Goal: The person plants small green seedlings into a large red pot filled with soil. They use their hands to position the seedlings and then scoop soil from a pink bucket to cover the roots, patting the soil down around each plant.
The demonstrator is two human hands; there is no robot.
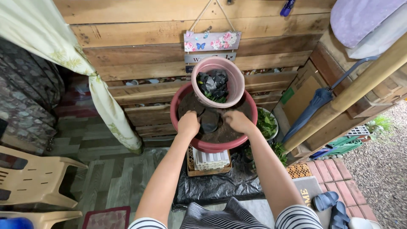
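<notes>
Soil fills the wide red basin (212, 146), and both hands are down in it — the left hand (188, 124) curled with knuckles up, pressing into the dirt, the right hand (238, 121) likewise bent, fingers dug in beside a dark lump (209, 121) that sits between them. Whether either hand actually grips that lump I cannot tell; the fingertips are buried.

Risks, as I judge them: the basin rests on a small crate of white slats (210, 161), narrower than the basin itself, so a hard push on the near rim could tip it and spill soil onto the black plastic sheet (216, 186) on the floor. The pink pot (214, 80), loaded with dark pieces and a bit of green, leans against the basin's far rim — a jolt could slide it off.

Orientation: the basin is round, mouth facing straight up, no real long axis. The pink pot tilts, its mouth angled towards the person, axis leaning back towards the plank wall (148, 55). Leafy plants (266, 123) sit just right of the basin.
</notes>
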